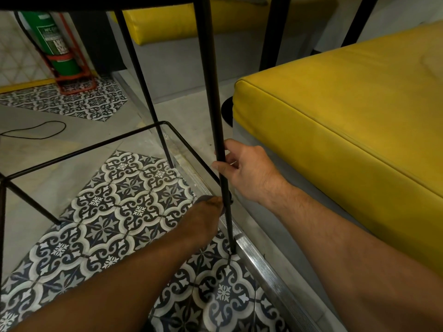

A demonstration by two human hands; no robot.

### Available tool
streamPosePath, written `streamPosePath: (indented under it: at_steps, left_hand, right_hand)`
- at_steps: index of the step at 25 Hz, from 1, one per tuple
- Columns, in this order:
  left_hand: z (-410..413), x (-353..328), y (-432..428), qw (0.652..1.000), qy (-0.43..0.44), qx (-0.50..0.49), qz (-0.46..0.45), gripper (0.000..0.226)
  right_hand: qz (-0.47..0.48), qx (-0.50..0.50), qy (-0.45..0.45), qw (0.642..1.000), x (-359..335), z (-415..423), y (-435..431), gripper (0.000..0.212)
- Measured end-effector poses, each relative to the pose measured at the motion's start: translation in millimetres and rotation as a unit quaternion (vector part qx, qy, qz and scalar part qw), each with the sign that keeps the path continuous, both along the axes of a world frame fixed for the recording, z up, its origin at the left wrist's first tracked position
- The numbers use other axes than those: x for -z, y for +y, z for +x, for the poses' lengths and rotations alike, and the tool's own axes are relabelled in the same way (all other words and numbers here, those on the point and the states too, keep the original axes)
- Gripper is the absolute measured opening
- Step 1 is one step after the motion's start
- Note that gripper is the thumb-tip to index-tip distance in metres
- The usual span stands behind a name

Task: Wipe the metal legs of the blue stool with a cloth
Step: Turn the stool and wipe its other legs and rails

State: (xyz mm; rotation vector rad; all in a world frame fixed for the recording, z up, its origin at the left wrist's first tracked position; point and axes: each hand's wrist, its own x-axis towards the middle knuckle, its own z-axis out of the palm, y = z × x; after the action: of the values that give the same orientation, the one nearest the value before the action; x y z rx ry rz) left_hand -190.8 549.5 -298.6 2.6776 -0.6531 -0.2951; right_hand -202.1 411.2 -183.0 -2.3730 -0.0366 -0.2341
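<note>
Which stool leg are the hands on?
The nearest leg, beside the yellow cushion: the right hand grips it; the left hand holds a cloth against it lower down.

The near leg (215, 104) stands on the floor (107, 212), just left of a strip (263, 267). The right grip (244, 171) holds it just above the footrest (96, 144); the left grip (203, 219), with cloth (203, 198), holds it below. A cushion (347, 116) lies right. An extinguisher (56, 44) and cable (36, 130) lie far left.

Patterned tile floor (103, 212) under stool legs (217, 116), black cable (65, 126), likely extinguisher stand (76, 86).
</note>
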Motion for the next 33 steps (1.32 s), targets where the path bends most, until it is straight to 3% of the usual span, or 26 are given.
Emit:
streamPosePath:
  at_steps: [2,5,6,8,11,14,16,19,21,23,25,27,30,32,33]
  left_hand:
    - [-4.6,-2.2,-3.9,1.0,-0.014,0.005,-0.014,0.034]
    - [-4.2,3.6,28.0,0.996,-0.018,0.082,0.008,0.058]
    - [-1.4,3.2,34.4,0.995,-0.008,0.101,-0.015,0.057]
    - [8.3,-2.2,28.6,0.988,0.068,0.09,-0.106,0.043]
    - [23.2,-11.3,0.9,0.972,0.177,0.022,-0.152,0.026]
    - [38.2,-12.7,-11.8,0.893,0.307,-0.068,-0.323,0.028]
    - [46.7,-8.9,-21.0,0.846,0.326,-0.135,-0.399,0.024]
    - [59.6,0.5,-35.9,0.795,0.281,-0.281,-0.458,0.027]
    - [79.6,-3.9,-31.9,0.74,0.215,-0.387,-0.507,0.034]
    - [106.9,-14.5,-18.6,0.713,0.155,-0.473,-0.494,0.041]
    - [122.4,-18.6,-15.4,0.74,0.171,-0.492,-0.425,0.035]
    - [111.7,-19.6,-25.5,0.737,0.272,-0.473,-0.399,0.026]
    - [91.7,-7.6,-37.5,0.684,0.39,-0.368,-0.495,0.024]
    - [86.2,-6.5,-41.3,0.637,0.385,-0.36,-0.563,0.023]
    - [83.5,-8.1,-42.3,0.631,0.376,-0.363,-0.573,0.023]
  right_hand:
    - [0.0,0.004,-0.002,1.0,1.0,0.5,-0.5,0.022]
    - [0.03,0.004,0.011,0.999,2.1,1.0,0.6,0.023]
    - [0.039,0.005,0.018,0.999,1.3,1.1,1.2,0.023]
    - [0.054,0.008,0.025,0.998,0.9,0.7,1.6,0.021]
    - [0.057,0.009,0.028,0.998,1.3,0.0,0.9,0.017]
    - [0.069,0.006,0.023,0.997,3.6,1.1,1.5,0.016]
    - [0.069,0.001,0.019,0.997,5.6,1.5,1.7,0.017]
    - [0.073,-0.006,0.015,0.997,7.7,2.6,-0.4,0.019]
    - [0.077,-0.012,0.008,0.997,8.8,2.5,-1.7,0.017]
    - [0.077,-0.015,0.003,0.997,9.7,1.8,-1.7,0.016]
    - [0.072,-0.015,0.002,0.997,10.1,1.7,-1.4,0.017]
    - [0.065,-0.012,0.004,0.998,10.5,2.5,-1.4,0.018]
    - [0.069,-0.01,0.006,0.998,10.6,2.9,-1.9,0.015]
    - [0.065,-0.013,0.006,0.998,10.0,2.4,-1.1,0.014]
    - [0.064,-0.015,0.008,0.998,9.6,2.8,-1.0,0.014]
